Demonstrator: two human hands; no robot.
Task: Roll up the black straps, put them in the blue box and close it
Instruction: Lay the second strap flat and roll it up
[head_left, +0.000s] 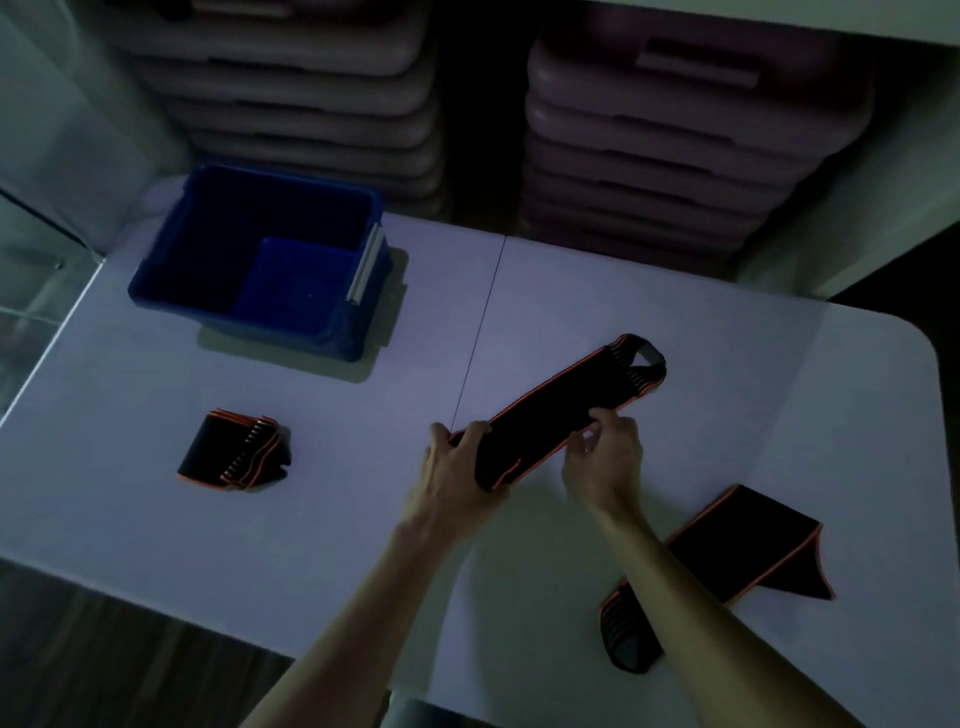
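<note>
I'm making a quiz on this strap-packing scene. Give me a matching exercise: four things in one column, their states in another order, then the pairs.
Things:
1. open blue plastic box
2. black strap with orange edging held in both hands
3. black orange-edged strap bundle left of the hands
4. black orange-edged strap under the right forearm

States:
A. lying loose and bent, untouched
B. already bundled up on the table
C. stretched out, near end gripped
D. no strap visible inside, no lid on

Pairs: 1-D, 2-C, 3-B, 4-A
</note>
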